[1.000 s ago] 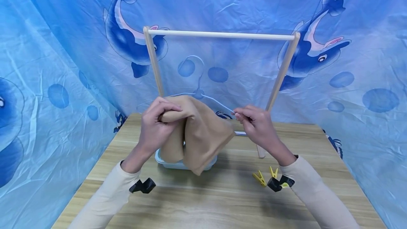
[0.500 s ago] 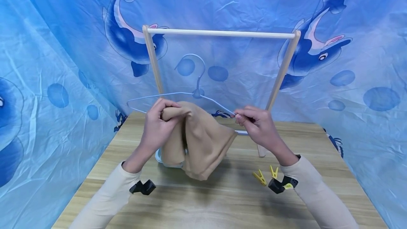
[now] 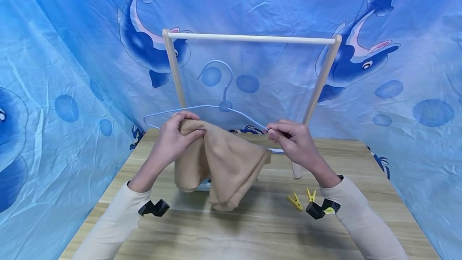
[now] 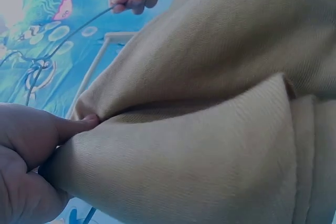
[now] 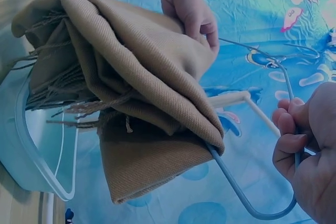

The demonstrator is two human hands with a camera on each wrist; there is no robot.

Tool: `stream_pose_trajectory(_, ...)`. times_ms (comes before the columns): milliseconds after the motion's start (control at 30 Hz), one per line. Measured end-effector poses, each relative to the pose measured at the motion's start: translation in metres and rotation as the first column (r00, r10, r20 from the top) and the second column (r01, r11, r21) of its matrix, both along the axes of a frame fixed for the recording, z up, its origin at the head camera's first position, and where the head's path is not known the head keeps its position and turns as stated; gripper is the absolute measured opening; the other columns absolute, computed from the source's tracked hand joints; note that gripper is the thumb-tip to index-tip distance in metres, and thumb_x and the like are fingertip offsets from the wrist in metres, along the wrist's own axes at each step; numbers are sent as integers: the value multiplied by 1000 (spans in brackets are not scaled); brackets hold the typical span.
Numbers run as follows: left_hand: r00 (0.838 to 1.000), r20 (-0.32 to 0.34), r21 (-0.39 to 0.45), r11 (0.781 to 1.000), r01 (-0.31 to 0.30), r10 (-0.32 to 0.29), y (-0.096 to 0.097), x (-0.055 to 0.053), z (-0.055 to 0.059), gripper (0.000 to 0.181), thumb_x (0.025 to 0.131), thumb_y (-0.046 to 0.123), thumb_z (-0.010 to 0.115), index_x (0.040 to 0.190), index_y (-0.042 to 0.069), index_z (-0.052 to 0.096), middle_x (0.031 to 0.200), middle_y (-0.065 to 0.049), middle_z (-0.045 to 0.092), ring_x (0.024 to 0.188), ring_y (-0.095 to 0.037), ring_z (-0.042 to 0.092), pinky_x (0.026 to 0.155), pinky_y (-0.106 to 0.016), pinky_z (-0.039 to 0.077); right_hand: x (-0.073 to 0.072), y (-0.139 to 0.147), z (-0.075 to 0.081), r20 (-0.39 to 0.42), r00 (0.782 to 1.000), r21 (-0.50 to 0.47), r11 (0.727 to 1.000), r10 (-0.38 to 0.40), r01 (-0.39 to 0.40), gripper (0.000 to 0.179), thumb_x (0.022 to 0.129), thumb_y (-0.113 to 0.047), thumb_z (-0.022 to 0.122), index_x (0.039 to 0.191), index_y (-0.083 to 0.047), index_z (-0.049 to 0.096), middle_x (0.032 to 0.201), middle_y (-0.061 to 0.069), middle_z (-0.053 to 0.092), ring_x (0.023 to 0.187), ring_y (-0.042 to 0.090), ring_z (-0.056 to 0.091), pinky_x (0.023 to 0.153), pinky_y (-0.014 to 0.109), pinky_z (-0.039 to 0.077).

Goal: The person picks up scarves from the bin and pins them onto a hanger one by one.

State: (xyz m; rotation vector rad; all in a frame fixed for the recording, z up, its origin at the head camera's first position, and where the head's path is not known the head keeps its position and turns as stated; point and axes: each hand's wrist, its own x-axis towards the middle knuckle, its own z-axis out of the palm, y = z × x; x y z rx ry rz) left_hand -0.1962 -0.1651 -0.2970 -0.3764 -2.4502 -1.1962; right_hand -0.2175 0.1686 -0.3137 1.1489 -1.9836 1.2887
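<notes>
A tan scarf (image 3: 234, 159) with a fringe (image 5: 63, 80) is draped in folds over the bottom bar of a blue hanger (image 3: 224, 106). My left hand (image 3: 167, 141) pinches the scarf's upper left fold, thumb in front and fingers behind. In the left wrist view, the gripped scarf (image 4: 184, 161) fills most of the frame. My right hand (image 3: 297, 141) grips the hanger's right end, its hook pointing up. Seen from the right wrist, the hanger's bar (image 5: 236, 182) comes out from under the scarf's fold.
A light blue basin (image 5: 31, 148) stands below the scarf, mostly hidden by it in the head view. Behind is a wooden rack with a white top bar (image 3: 249, 38). Two yellow clothespins (image 3: 295, 202) lie on the table (image 3: 252, 236) at right, near my right wrist.
My left hand has shifted slightly left and changed its grip on the scarf. The scarf's folds have spread and hang lower, and the hanger's left end has come into view. My right hand stays put.
</notes>
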Motion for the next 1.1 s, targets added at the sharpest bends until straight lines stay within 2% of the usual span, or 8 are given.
stream_pose_trajectory(167,999,39,-60,998,-26,28,-4,-2,0,33,90,22,81,117,9,68,135,-16,60,123,-36,55,97,-53,46,1,1,1,-8,1000,6,1000,28,-28,24,88,22,63,98,4,77,77,6,66,64,11,55,59,18,46)
stream_pose_trajectory(333,999,7,-109,993,-41,42,-5,-7,-8,31,92,22,80,117,8,70,129,-19,63,114,-36,58,89,-52,49,3,0,3,-22,998,18,998,55,-55,25,86,22,64,97,3,77,75,5,64,61,12,51,56,18,43)
stream_pose_trajectory(467,999,-30,-151,988,-20,15,-3,-10,-16,28,93,19,78,117,9,70,127,-19,62,112,-36,59,88,-51,50,4,-1,3,-16,998,22,998,60,-60,25,87,22,64,97,3,77,75,5,64,62,10,52,56,18,43)
stream_pose_trajectory(600,996,-84,-198,980,8,-25,-2,-10,-20,27,94,16,77,118,7,71,126,-17,63,115,-36,58,94,-53,47,4,-1,2,43,996,-1,997,72,-72,22,90,21,61,97,6,76,77,8,65,67,10,58,60,19,49)
stream_pose_trajectory(767,985,-163,-296,955,12,-63,-1,-9,-20,22,94,15,74,114,6,73,119,-16,68,124,-42,52,103,-60,38,4,0,2,137,987,-34,997,79,-75,18,94,19,58,99,10,73,79,11,65,73,6,63,65,20,54)
stream_pose_trajectory(867,974,-200,-318,947,39,-107,-1,-8,-21,20,95,11,72,114,5,72,119,-15,70,135,-42,48,111,-62,34,4,1,3,148,987,-32,998,67,-63,16,95,16,58,99,11,73,80,11,66,73,6,63,65,20,54)
stream_pose_trajectory(933,961,-227,-325,943,77,-156,0,-8,-21,20,95,4,70,115,4,71,119,-15,70,139,-40,46,115,-60,34,4,0,3,147,987,-28,998,63,-60,16,96,15,58,99,10,73,80,10,65,73,6,63,65,20,54)
stream_pose_trajectory(1100,908,-292,-354,916,188,-299,3,-10,-21,27,92,-13,61,111,3,73,114,-13,72,137,-36,52,116,-49,37,5,-1,3,156,986,-35,998,66,-61,17,95,15,58,98,8,74,79,10,65,72,6,63,64,20,54)
